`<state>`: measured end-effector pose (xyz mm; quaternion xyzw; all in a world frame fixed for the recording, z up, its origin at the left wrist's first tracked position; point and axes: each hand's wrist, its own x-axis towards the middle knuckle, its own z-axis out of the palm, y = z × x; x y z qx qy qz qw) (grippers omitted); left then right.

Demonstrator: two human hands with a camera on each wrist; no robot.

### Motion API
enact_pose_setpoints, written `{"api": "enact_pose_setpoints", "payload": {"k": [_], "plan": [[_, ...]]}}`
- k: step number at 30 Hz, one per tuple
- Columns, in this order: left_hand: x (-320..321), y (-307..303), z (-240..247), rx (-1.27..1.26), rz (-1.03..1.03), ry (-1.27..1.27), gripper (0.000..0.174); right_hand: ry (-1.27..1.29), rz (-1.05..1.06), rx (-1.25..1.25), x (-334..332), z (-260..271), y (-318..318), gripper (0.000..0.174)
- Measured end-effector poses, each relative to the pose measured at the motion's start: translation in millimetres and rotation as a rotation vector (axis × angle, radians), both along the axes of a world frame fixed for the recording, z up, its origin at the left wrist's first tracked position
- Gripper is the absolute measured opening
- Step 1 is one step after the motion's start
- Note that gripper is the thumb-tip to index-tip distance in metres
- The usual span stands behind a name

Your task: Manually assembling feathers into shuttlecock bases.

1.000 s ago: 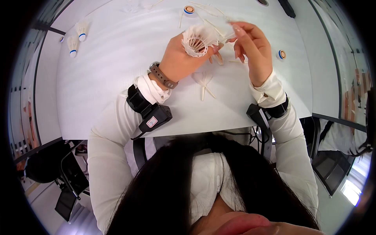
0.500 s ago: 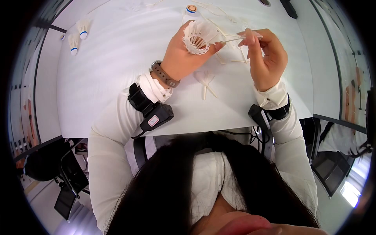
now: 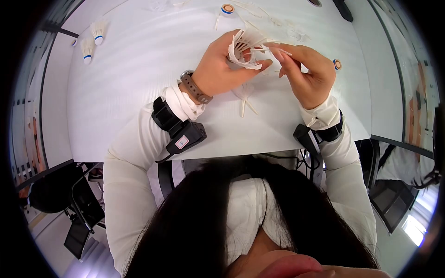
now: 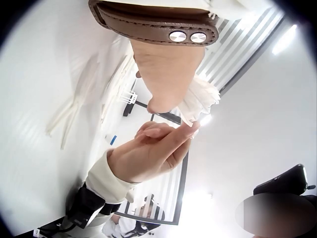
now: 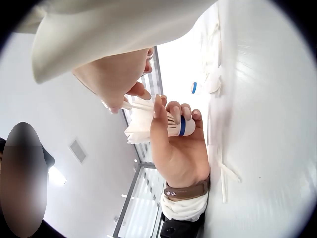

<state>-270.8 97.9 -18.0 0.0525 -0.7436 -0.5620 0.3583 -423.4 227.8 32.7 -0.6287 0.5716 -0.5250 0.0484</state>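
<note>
My left hand holds a white feather shuttlecock with its open skirt tilted toward the head camera. In the right wrist view the fingers curl round the lower skirt, near the blue-banded cork. My right hand pinches a thin white feather between thumb and fingertips. The feather's shaft reaches across the skirt's mouth in the head view. Below the hands, loose feathers with crossed stems lie on the white table.
Two whole shuttlecocks lie at the far left. One cork base stands at the back and another beyond the right hand. Stripped stems lie scattered behind the hands. A black object is at the back right.
My right hand first drew right with the feather, then came back left to the skirt. The left hand has turned the shuttlecock so its mouth faces more rightward.
</note>
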Motion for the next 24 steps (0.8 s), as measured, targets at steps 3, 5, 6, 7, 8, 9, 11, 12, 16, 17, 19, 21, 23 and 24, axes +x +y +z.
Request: {"api": "enact_pose_setpoints", "payload": {"k": [3,5,6,7,8,9,11,12,16,17,19,21,23,24], "plan": [[2,0,1,-0.039,0.036,-0.028,0.04,0.051,-0.028,-0.009,-1,-1,-1,0.015],[2,-1,1,-0.044,0.051,-0.046,0.04,0.052,-0.048,-0.003,0,0,-1,0.016],[1,-2,-2,-0.033,0.049,-0.038,0.04,0.042,-0.054,-0.003,0,0,-1,0.016],[0,-1,-3,-0.023,0.047,-0.029,0.04,0.031,-0.06,-0.004,1,1,-2,0.016],[-1,0,-2,-0.001,0.056,-0.004,0.039,0.021,-0.066,-0.004,2,1,-2,0.016],[-2,1,-1,0.021,0.064,0.021,0.039,0.049,-0.062,0.018,2,2,-1,0.016],[-3,1,-2,0.041,0.086,0.041,0.039,0.105,-0.053,0.063,1,5,0,0.016],[-3,0,-5,0.038,0.099,0.036,0.039,0.12,-0.028,0.045,1,6,-1,0.015],[-1,0,-5,0.025,0.17,0.013,0.04,0.218,0.019,0.018,-1,10,-2,0.014],[-1,-1,-4,-0.002,0.187,0.01,0.041,0.252,0.018,0.022,-1,11,-2,0.013],[-1,-2,-3,-0.056,0.223,0.004,0.042,0.255,0.014,-0.013,-1,9,-4,0.013],[-2,-3,-7,-0.022,0.211,0.024,0.042,0.228,-0.002,-0.002,0,8,-4,0.013],[-2,-3,-6,-0.016,0.205,0.007,0.042,0.173,-0.032,0.053,2,8,-3,0.012],[0,-2,-3,-0.027,0.205,-0.02,0.042,0.157,-0.048,0.065,1,7,-2,0.011]]}}
